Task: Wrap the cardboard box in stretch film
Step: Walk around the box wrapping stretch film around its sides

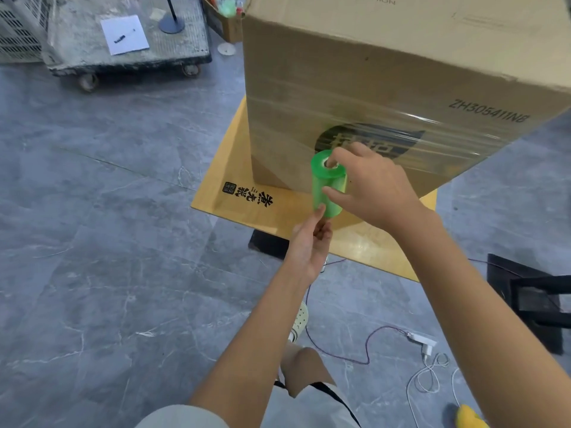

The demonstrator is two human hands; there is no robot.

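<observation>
Mid-wrap: film (pixel 370 118) bands the box (pixel 386 72). Right hand (pixel 367 186) grips the roll (pixel 327 183), finger in core; left hand (pixel 309 245) touches its base, grip unclear. Next, judged: carry the roll round the corner, taut.

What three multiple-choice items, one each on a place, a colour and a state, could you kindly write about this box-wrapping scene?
1. Where does the cardboard box stand?
A) on the wooden tabletop
B) on a wheeled cart
C) on the bare floor

2. What colour is the stretch film roll?
A) blue
B) green
C) black

3. How far along is the wrapping?
A) no film on the box
B) film banded across the box's middle only
C) the whole box covered, top included

Answers:
1. A, as the box's base sits on the yellow wooden surface.
2. B, as the roll held beside the box is bright green.
3. B, as glossy bands cross the printed logo while the cardboard above them is bare.
</observation>
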